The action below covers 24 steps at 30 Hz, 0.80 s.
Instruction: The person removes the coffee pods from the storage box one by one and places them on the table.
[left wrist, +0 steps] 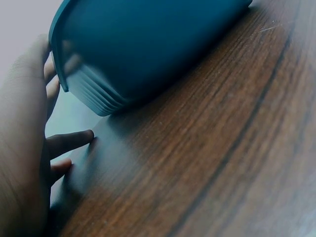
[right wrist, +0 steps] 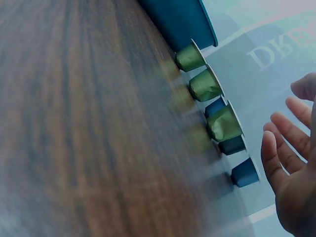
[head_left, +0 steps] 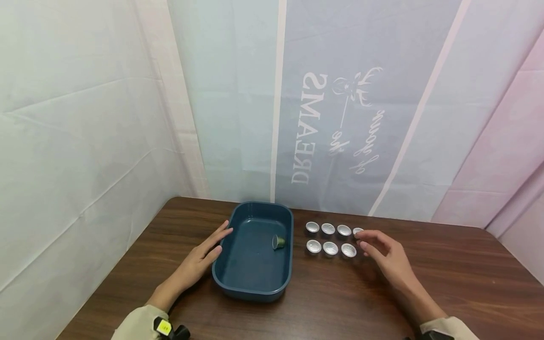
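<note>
Surface: a dark wood-grain table (head_left: 425, 288), its left corner at 11 o'clock from the tub, and it runs out of view at the bottom and right.
Room: pale sheeting (head_left: 85, 141) at 9 o'clock, a grey-blue banner (head_left: 340, 118) with mirrored white lettering and a stag at 12 o'clock, pink cloth (head_left: 501, 156) at 2 o'clock.
Left hand: the left hand (head_left: 199, 262) lies flat on the table, fingers straight and close together, tips against the left wall of the tub near its far corner; the left wrist view shows the fingers (left wrist: 69, 140) resting on the wood right beside the tub's ribbed corner.
Tub: a dark blue tub (head_left: 221, 278) at centre, long side running 6 to 12 o'clock.
In the tub: one green capsule (head_left: 278, 242) lying on its side, near the right wall, at 2 o'clock from the tub's middle.
Capsule rows: just right of the tub, at 3 o'clock, capsules (head_left: 330, 248) stand foil-up in two rows, four behind, three in front.
Right hand: the right hand (head_left: 388, 257) hovers low over the table at 3 o'clock from the rows, fingers loosely spread and slightly bent, gripping nothing; fingertips just beside the far-row end capsule (head_left: 358, 231).
Hard to make out: from the head view capsule colours stay hidden under the foil; the right wrist view shows green and blue bodies (right wrist: 224, 123), blurred. That end capsule is partly covered by a fingertip, so contact can't be called. Both sleeves are cut off at the bottom edge.
</note>
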Each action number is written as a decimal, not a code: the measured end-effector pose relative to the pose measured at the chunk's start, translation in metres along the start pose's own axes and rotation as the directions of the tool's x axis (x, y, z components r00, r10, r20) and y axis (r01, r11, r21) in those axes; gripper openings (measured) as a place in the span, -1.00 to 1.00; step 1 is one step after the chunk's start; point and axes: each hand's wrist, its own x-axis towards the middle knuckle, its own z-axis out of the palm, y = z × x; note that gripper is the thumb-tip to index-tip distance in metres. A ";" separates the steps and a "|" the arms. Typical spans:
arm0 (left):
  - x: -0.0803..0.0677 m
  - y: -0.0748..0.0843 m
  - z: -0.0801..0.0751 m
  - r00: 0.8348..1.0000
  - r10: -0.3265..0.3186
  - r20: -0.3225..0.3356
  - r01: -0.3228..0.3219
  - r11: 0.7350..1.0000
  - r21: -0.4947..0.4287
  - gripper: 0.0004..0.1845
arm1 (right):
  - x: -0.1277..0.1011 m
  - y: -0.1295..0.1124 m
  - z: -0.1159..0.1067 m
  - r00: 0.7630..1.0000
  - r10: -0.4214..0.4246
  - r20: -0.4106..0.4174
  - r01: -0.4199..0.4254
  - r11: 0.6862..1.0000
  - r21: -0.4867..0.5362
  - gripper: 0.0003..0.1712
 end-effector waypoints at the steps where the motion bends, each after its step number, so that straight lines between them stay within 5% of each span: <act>1: 0.000 0.000 0.000 1.000 0.004 0.000 -0.004 1.000 0.002 -0.47 | 0.001 -0.002 0.000 1.000 -0.028 0.012 0.028 1.000 0.006 -0.74; 15: 0.000 0.008 0.001 1.000 0.007 -0.001 -0.007 1.000 0.001 -0.47 | 0.022 -0.025 0.031 0.974 -0.154 0.166 0.147 0.988 0.057 -0.68; 24: -0.001 0.010 0.000 1.000 -0.003 -0.001 0.003 1.000 0.006 -0.48 | 0.052 -0.039 0.059 0.890 -0.309 0.334 0.302 0.950 0.073 -0.60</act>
